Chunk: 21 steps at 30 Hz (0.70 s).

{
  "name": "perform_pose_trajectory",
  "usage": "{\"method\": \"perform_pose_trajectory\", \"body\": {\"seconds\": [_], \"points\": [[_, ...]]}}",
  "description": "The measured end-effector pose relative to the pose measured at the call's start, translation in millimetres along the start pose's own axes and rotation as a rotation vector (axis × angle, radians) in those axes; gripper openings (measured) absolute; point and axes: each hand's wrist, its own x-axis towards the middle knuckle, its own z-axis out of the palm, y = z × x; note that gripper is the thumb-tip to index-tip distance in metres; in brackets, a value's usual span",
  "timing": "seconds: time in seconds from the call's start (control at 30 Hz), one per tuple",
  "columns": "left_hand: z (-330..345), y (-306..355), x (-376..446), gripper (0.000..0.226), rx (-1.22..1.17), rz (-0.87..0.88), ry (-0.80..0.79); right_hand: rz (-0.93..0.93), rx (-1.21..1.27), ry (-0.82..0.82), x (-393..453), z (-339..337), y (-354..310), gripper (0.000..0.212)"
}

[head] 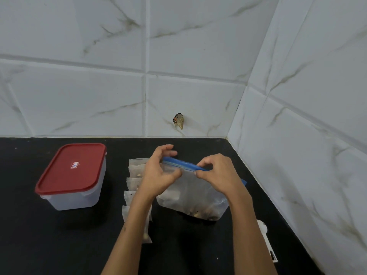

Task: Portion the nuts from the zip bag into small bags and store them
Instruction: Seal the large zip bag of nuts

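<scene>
Zip bag: the zip bag (190, 195) stands on the black counter (59, 245) right of centre, held up by its top, with the nuts (202, 212) heaped in its bottom.
Blue zip strip: the blue zip strip (182, 164) runs left to right across the top of the bag, its left end tilted a little away from the person and its right end nearer; this long axis lies straight between the two hands.
Left hand: the left hand (158, 173) sits at the left end of the strip, thumb and fingers curled around it; how firmly it pinches is blurred.
Right hand: the right hand (216, 173) pinches the right end of the strip between thumb and fingertips.
Nearer hand: neither, since each hand has its own end of the strip.
Seal: whether the strip is pressed closed or parted cannot be told from here.
Small bags: four small bags (137, 165) lie in a column just left of the zip bag, partly under the left forearm, with nuts visible in some.
Storage box: a clear container with a red lid (71, 167) stands well to the left, lid on.
Likely step: judging by the grip, working the zip along its length, so the move should follow the strip's left-right line.
Other: a white tool (266, 241) lies near the wall on the right.
</scene>
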Motion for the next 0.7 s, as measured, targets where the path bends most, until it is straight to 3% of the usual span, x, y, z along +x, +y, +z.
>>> {"method": "perform_pose_trajectory", "body": {"seconds": [0.07, 0.17, 0.27, 0.57, 0.7], "points": [[0, 10, 4, 0.063, 0.303, 0.075, -0.013, 0.003, 0.010, -0.010, 1, 1, -1, 0.016], [3, 27, 12, 0.038, 0.704, 0.147, -0.114, -0.005, 0.007, -0.020, 2, 3, -3, 0.017], [12, 41, 20, 0.022, 0.896, 0.111, -0.269, 0.006, -0.002, -0.027, 3, 3, -5, 0.019], [14, 45, 28, 0.018, 0.941, 0.039, -0.323, 0.073, -0.060, 0.011, 1, 2, 12, 0.017], [23, 51, 23, 0.019, 0.943, 0.101, -0.332, 0.072, -0.062, 0.008, 1, 3, 10, 0.016]]}}
